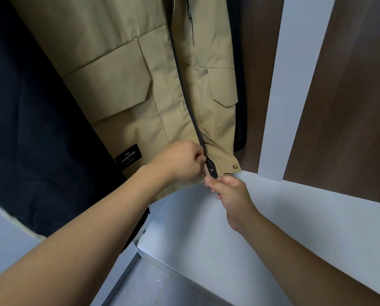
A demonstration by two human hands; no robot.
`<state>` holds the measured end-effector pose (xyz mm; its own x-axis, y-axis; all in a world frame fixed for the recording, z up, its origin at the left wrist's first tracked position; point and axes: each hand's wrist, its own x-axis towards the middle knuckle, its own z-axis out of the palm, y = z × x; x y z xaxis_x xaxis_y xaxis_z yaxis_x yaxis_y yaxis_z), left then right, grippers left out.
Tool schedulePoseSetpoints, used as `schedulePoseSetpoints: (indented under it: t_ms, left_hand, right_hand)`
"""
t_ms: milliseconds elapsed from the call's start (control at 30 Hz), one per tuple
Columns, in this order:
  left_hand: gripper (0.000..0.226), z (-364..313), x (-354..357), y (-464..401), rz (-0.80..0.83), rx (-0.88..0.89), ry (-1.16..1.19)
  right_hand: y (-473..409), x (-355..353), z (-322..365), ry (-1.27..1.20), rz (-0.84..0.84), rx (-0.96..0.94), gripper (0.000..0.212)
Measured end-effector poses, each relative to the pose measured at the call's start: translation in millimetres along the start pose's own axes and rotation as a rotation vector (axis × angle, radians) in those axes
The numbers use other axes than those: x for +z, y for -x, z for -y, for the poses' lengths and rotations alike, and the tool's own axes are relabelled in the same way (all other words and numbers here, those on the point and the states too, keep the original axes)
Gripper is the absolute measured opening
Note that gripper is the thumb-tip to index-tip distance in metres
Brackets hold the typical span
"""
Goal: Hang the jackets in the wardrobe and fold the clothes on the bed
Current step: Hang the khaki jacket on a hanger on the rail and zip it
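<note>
Left hand (180,161) pinching khaki jacket (127,69) hem, right hand (227,192) pinching zipper (211,170) base, fingertips hidden, jacket top cut off

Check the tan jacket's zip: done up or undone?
Done up along the visible stretch: the zip runs as one closed dark line down the jacket to the slider, where both hands pinch it. Its top is out of view.

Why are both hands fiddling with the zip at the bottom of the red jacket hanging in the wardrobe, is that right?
Almost right, but the jacket is tan, not red, as the head view shows. Both hands do work the zip at its bottom hem: the left hand pinches the edge beside it, and the right hand holds its lower end.
</note>
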<state>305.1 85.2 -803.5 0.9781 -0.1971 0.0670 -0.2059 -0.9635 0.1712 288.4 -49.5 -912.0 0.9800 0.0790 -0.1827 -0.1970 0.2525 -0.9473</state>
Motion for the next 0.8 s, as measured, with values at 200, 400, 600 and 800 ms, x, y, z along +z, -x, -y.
schedulePoseSetpoints:
  t_ms: [200, 400, 600, 800]
  left_hand:
    - [0.009, -1.1, 12.3, -8.3, -0.226, 0.034, -0.347]
    - [0.014, 9.0, 2.9, -9.9, -0.396, 0.149, -0.486]
    - [0.014, -1.7, -4.7, -9.1, -0.311, 0.21, -0.505]
    - [0.029, -2.3, -47.5, -22.8, -0.517, -0.047, -0.548]
  right_hand:
    - [-0.5, -3.8, -5.5, -0.041, 0.006, 0.005, 0.009]
    - [1.4, -7.3, -2.0, 0.047, 0.056, 0.051, 0.007]
    - [-9.6, -11.4, 13.6, -0.121, 0.001, 0.087, 0.009]
    - [-1.8, -10.3, 13.4, -0.013, -0.098, 0.176, 0.017]
